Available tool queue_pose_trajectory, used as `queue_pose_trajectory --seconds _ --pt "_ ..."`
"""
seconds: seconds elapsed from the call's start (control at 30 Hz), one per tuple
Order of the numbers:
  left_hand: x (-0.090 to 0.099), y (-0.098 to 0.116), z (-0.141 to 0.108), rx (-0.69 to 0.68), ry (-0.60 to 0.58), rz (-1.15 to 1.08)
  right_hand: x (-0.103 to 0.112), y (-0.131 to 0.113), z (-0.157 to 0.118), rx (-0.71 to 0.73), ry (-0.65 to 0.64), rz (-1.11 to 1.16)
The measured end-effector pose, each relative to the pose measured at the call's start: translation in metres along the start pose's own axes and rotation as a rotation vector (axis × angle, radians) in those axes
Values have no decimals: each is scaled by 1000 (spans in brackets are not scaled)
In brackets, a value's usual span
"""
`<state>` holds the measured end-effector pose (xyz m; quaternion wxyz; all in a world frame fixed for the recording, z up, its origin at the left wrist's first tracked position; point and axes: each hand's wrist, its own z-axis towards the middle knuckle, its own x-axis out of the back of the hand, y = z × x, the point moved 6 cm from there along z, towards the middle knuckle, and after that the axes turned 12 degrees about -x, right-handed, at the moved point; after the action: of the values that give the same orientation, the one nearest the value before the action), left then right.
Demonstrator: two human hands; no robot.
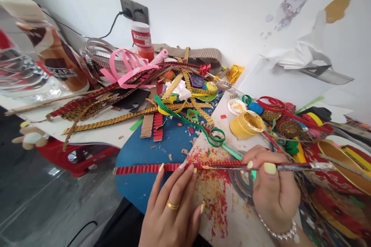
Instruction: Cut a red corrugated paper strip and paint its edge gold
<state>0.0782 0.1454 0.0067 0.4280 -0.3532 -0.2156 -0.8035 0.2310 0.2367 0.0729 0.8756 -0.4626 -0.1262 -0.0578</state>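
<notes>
A long red corrugated cardboard strip (pixel 142 169) lies across the blue board (pixel 136 146) and onto a paint-stained white sheet (pixel 220 216). My left hand (pixel 171 208) rests on the strip, fingers stretched and fingertips pressing its lower edge. In my right hand (pixel 274 189) is a paintbrush (pixel 292 166), pinched between thumb and fingers. The brush lies nearly level, its yellowish tip pointing left and touching or just above the strip, close to my left fingertips. Behind stands an open jar of yellow paint (pixel 246 125), with a paint-smeared white lid (pixel 237 106) beside it.
Cardboard strips (pixel 139 114) and pink curled paper (pixel 127 69) are heaped at the back. Bottles (pixel 62 57) stand at left, a red paint jar (pixel 141 34) near the wall. Coiled paper pieces (pixel 288 127) and a cut red can (pixel 330 162) crowd the right.
</notes>
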Motion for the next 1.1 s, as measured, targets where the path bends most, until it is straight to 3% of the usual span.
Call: queue_pose_trajectory --seconds 1.1 --pt "1 0 1 7 8 15 -3 -1 3 -9 -45 -37"
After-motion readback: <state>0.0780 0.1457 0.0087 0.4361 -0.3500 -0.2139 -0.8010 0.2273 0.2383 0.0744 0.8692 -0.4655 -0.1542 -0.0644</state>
